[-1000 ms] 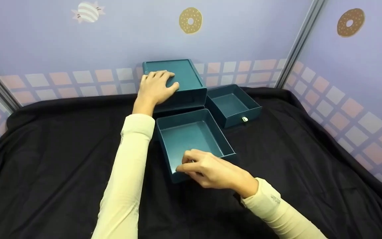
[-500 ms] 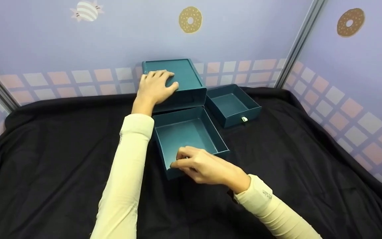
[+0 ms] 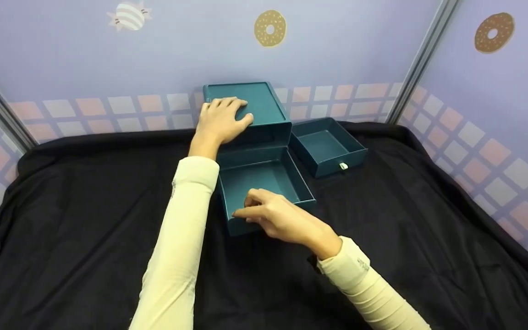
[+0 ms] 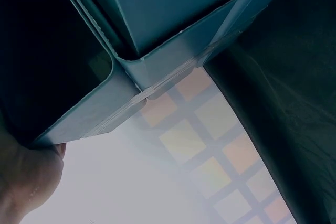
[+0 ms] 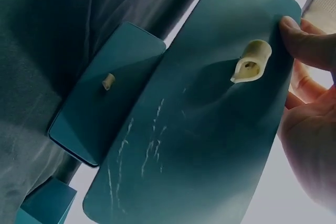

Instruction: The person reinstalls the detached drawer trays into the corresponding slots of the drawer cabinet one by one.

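Observation:
My left hand (image 3: 222, 120) lies over the near left part of a dark teal cabinet's top (image 3: 260, 103), its fingers spread. Below, a teal drawer (image 3: 264, 176) is partly inside the lower slot; the left wrist view shows its wall (image 4: 173, 3) within that slot, under a dark upper opening. My right hand (image 3: 282, 217) pinches the top edge of the drawer's front. In the right wrist view, thumb and fingers straddle that front panel (image 5: 199, 129), which carries a cream loop pull (image 5: 252, 64) and white scuffs.
A second teal drawer (image 3: 323, 144) with a pale pull tab (image 3: 343, 166) sits on the black cloth (image 3: 85, 206), close to the cabinet's right side. A lilac wall (image 3: 190, 41) stands right behind the cabinet, with another wall (image 3: 497, 101) at the right.
My right hand has pushed the drawer away from me and further into the cabinet's lower slot, narrowing the gap between them. The left hand stays on the cabinet top; the head view shifts slightly.

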`<state>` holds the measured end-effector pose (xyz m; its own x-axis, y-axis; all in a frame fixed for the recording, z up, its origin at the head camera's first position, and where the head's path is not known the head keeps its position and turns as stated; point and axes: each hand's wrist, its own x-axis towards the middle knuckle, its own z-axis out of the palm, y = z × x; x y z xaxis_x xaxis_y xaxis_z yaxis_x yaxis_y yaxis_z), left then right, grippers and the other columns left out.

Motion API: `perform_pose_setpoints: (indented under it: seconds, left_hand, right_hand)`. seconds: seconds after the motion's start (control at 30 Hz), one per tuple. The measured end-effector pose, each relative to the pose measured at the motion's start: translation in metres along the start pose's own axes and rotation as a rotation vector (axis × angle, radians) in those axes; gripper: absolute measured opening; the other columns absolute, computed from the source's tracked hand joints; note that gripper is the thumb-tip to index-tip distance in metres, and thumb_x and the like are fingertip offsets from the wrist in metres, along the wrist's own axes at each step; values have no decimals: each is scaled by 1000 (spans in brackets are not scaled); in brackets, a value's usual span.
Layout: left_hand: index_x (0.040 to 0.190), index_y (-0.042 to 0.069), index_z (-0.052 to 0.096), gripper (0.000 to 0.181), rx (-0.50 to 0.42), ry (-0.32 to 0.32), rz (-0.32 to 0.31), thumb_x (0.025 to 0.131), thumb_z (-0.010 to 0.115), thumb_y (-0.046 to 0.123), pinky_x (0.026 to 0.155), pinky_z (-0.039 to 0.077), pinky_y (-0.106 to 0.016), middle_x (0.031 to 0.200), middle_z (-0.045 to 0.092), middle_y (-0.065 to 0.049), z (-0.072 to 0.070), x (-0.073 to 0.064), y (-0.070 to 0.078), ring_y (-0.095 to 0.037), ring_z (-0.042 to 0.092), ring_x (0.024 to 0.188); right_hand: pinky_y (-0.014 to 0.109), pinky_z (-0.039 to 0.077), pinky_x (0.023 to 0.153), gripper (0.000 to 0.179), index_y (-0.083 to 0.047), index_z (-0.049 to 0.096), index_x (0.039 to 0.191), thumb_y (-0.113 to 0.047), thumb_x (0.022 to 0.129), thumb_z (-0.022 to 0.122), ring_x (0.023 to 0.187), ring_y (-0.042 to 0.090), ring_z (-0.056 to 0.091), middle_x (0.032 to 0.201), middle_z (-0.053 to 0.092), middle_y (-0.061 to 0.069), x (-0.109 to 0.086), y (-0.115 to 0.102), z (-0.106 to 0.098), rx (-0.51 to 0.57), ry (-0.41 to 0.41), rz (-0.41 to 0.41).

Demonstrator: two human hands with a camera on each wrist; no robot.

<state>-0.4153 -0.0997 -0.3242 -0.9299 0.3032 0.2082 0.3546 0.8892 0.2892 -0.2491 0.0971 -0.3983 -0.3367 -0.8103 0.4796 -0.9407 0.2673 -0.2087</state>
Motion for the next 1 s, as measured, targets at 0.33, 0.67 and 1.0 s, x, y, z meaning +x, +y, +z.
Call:
perform_pose_setpoints:
  seconds: [0.33, 0.67, 1.0]
  left_hand:
    - [161, 24, 47, 61, -1, 13, 8, 108, 40, 54, 128, 19, -57, 170, 38, -5, -2, 2, 6, -34, 31, 157]
    - [161, 24, 47, 61, -1, 22, -7, 108, 42, 54, 128, 19, -56, 170, 38, -5, -2, 0, 1, -34, 30, 157]
    - [162, 24, 46, 62, -15, 12, -8, 108, 41, 54, 129, 18, -57, 170, 37, -5, 1, -2, 0, -35, 29, 158]
  right_hand:
    - [28, 55, 80, 27, -10, 81, 122, 1, 101, 67, 86, 18, 61, 99, 62, 6, 5, 6, -10, 85, -30, 85]
    - [29, 53, 80, 24, -10, 81, 118, 0, 101, 68, 86, 17, 59, 98, 63, 5, 8, 12, 1, 77, -4, 86]
    - [31, 54, 78, 14, -17, 82, 109, -10, 98, 76, 84, 15, 62, 94, 64, -1, 7, 17, 13, -15, 53, 150]
